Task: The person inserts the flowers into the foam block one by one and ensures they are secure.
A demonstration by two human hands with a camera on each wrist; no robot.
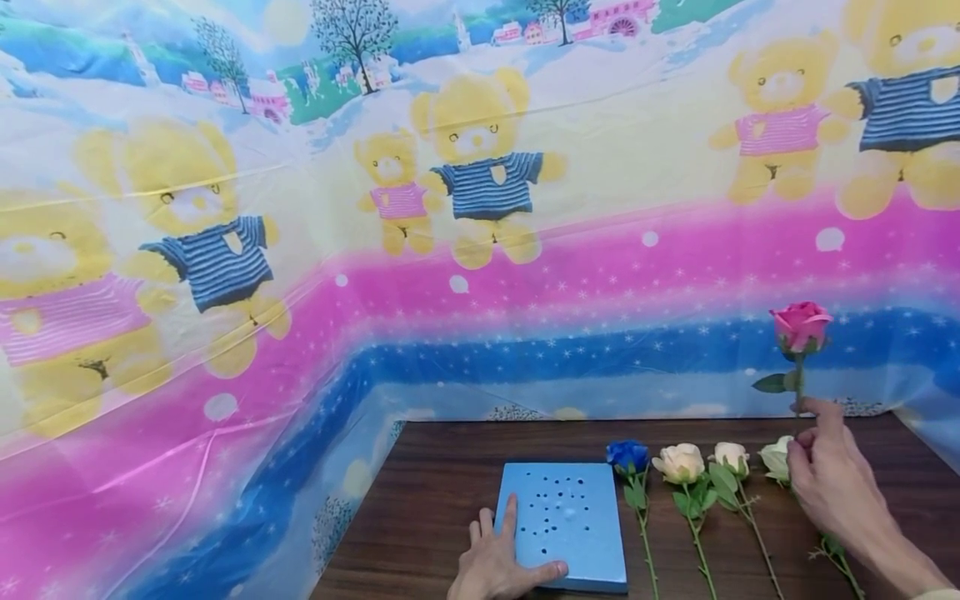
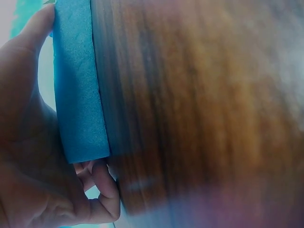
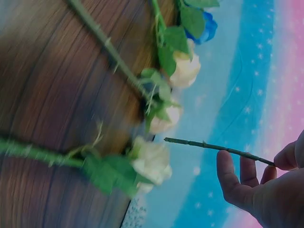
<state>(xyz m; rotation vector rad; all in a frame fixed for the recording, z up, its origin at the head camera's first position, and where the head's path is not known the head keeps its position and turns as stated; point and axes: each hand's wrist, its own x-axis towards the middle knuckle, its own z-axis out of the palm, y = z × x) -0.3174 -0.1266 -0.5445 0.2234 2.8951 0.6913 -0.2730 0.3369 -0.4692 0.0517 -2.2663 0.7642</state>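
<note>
A pink rose (image 1: 801,327) stands upright in my right hand (image 1: 840,479), which pinches its stem between thumb and fingers. In the right wrist view, the bare lower stem (image 3: 209,145) sticks out past the fingers, its cut end free above the table. My left hand (image 1: 491,558) rests at the near left corner of a light blue foam block (image 1: 592,533) dotted with small holes. Its index finger and thumb lie spread along two edges of the block. From the left wrist, the block's side (image 2: 78,85) shows flat on the wood, with bent fingers beside it.
Right of the block, a blue rose (image 1: 627,456), a peach rose (image 1: 678,462) and a smaller peach rose (image 1: 731,457) lie in a row. A white rose (image 1: 777,458) lies partly behind my right hand. A bear-printed cloth (image 1: 600,275) hangs behind the brown table (image 1: 442,467).
</note>
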